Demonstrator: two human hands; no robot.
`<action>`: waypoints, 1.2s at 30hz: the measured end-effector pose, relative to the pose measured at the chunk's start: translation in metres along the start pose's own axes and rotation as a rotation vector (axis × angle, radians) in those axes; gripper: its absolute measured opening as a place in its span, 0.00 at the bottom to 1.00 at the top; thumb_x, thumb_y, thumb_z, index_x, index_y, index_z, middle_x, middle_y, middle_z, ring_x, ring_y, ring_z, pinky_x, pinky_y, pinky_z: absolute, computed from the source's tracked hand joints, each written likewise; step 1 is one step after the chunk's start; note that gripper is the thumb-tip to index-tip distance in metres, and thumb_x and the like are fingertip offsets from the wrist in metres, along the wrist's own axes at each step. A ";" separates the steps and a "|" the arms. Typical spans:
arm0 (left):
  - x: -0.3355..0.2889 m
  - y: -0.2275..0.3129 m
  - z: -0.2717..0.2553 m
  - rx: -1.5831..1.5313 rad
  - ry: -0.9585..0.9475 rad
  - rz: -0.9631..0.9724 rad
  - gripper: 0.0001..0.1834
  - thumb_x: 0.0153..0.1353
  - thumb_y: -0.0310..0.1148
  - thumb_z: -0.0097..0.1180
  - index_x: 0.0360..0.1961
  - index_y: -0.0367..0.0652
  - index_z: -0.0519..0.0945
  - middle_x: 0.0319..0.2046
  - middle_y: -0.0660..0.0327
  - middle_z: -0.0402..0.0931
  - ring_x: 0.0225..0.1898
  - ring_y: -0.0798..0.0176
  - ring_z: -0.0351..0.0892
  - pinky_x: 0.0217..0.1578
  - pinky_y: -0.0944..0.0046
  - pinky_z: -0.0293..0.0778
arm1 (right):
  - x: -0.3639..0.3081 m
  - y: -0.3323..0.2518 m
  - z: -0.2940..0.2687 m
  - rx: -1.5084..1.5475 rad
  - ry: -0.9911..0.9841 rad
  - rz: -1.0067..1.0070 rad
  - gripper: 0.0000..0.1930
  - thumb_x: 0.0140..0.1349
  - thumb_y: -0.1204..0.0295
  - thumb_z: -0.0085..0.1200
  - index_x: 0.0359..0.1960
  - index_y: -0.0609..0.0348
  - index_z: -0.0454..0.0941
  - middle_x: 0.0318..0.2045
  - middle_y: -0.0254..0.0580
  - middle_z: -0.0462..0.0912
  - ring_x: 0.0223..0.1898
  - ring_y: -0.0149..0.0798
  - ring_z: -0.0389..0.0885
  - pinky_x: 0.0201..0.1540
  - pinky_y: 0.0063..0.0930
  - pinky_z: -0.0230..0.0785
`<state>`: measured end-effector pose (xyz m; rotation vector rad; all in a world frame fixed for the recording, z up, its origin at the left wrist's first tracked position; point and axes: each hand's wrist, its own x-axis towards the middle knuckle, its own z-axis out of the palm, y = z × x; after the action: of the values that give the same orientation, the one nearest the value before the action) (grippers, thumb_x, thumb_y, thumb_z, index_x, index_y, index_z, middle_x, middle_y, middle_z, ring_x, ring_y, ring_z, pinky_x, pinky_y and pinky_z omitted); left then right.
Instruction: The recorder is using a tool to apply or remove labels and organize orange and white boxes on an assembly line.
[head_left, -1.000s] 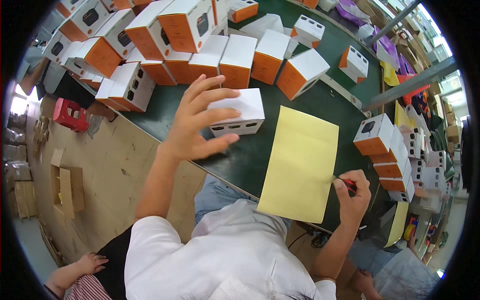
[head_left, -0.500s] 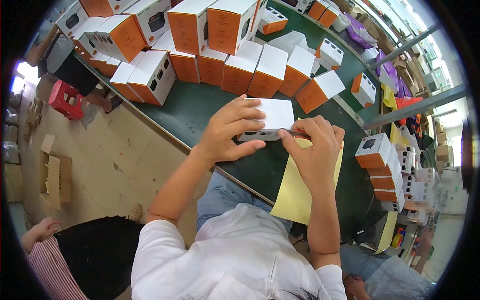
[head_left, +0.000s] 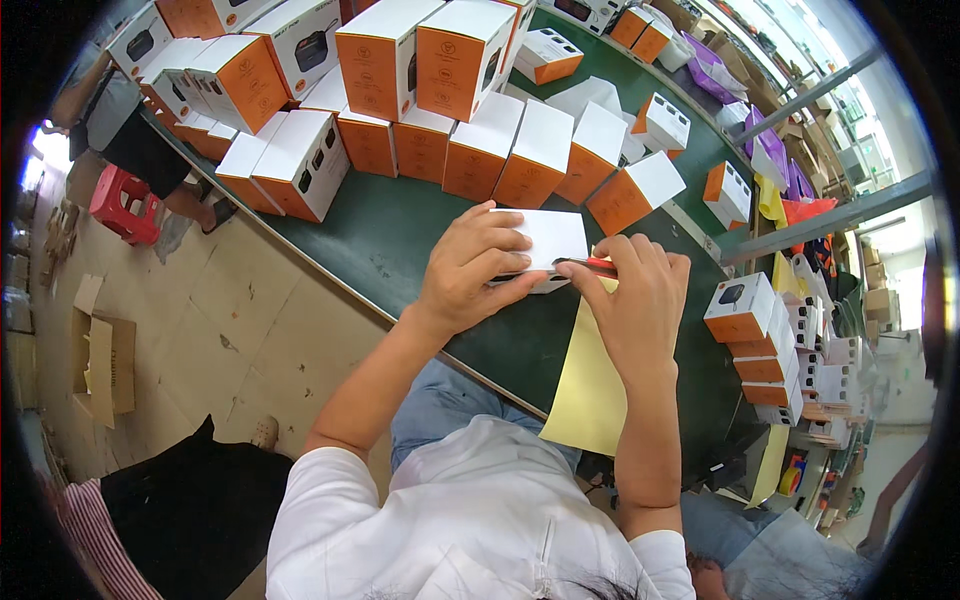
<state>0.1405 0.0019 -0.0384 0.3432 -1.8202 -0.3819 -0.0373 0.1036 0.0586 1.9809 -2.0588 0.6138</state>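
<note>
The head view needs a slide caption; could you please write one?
Left hand holds a white box while the right hand holds a red tool at its near edge.

No words legible from here, just tiny print on the orange faces of upright boxes (head_left: 455, 72) inside the near edge of the table (head_left: 390, 230) and faint lettering on the open cardboard carton (head_left: 120, 365)

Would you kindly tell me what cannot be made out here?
Head view:
Red tool: handle mostly covered by the right hand.
White box: left end hidden by the left hand.
Yellow sheet: right part behind the right forearm.
Orange-and-white box at upper left: cut off by the top edge.
</note>
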 end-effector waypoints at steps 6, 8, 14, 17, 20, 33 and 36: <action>-0.001 0.000 -0.001 0.018 -0.006 -0.011 0.16 0.46 0.29 0.80 0.33 0.46 0.83 0.42 0.61 0.86 0.55 0.51 0.85 0.63 0.42 0.73 | -0.007 0.021 -0.005 0.155 0.164 -0.085 0.13 0.50 0.61 0.73 0.33 0.52 0.84 0.26 0.33 0.76 0.33 0.40 0.77 0.43 0.38 0.61; -0.002 -0.001 -0.001 0.016 -0.006 -0.004 0.16 0.46 0.30 0.80 0.33 0.46 0.83 0.42 0.61 0.86 0.55 0.51 0.85 0.63 0.42 0.73 | -0.010 0.008 -0.002 0.300 0.094 -0.351 0.10 0.50 0.73 0.68 0.37 0.48 0.88 0.22 0.31 0.72 0.29 0.39 0.74 0.41 0.36 0.61; -0.004 0.001 -0.008 0.024 -0.054 -0.004 0.15 0.48 0.30 0.79 0.33 0.47 0.83 0.42 0.61 0.86 0.55 0.51 0.85 0.63 0.42 0.74 | -0.004 0.000 0.016 0.280 0.045 -0.274 0.11 0.56 0.75 0.65 0.39 0.46 0.90 0.22 0.31 0.73 0.28 0.38 0.74 0.41 0.36 0.61; 0.000 0.005 -0.005 0.057 -0.068 0.037 0.13 0.49 0.31 0.78 0.33 0.50 0.84 0.42 0.63 0.84 0.54 0.52 0.84 0.64 0.40 0.71 | -0.009 0.004 0.021 0.352 0.027 -0.193 0.11 0.58 0.75 0.65 0.41 0.47 0.90 0.24 0.32 0.77 0.29 0.38 0.75 0.41 0.36 0.61; 0.006 0.008 -0.004 0.237 -0.175 0.071 0.12 0.51 0.35 0.77 0.36 0.54 0.86 0.42 0.66 0.81 0.54 0.55 0.83 0.67 0.38 0.62 | -0.012 0.014 0.020 0.396 -0.036 -0.142 0.11 0.57 0.74 0.66 0.43 0.48 0.89 0.26 0.33 0.80 0.31 0.40 0.77 0.42 0.37 0.62; 0.018 0.105 0.079 -0.258 -0.617 0.034 0.14 0.51 0.32 0.72 0.39 0.45 0.82 0.52 0.54 0.80 0.56 0.48 0.78 0.62 0.37 0.70 | -0.172 0.133 -0.065 0.272 -0.116 0.515 0.13 0.65 0.73 0.62 0.51 0.53 0.84 0.37 0.38 0.81 0.39 0.42 0.79 0.44 0.33 0.63; 0.005 0.104 0.147 -0.189 -0.951 -0.023 0.29 0.59 0.51 0.68 0.55 0.45 0.79 0.65 0.52 0.72 0.70 0.45 0.67 0.71 0.32 0.55 | -0.193 0.140 -0.060 0.212 -0.113 0.571 0.10 0.58 0.72 0.68 0.41 0.51 0.86 0.34 0.33 0.84 0.34 0.40 0.81 0.44 0.35 0.64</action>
<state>-0.0059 0.1057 -0.0279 0.0308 -2.6713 -0.8209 -0.1702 0.3038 0.0084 1.5331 -2.7535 0.8678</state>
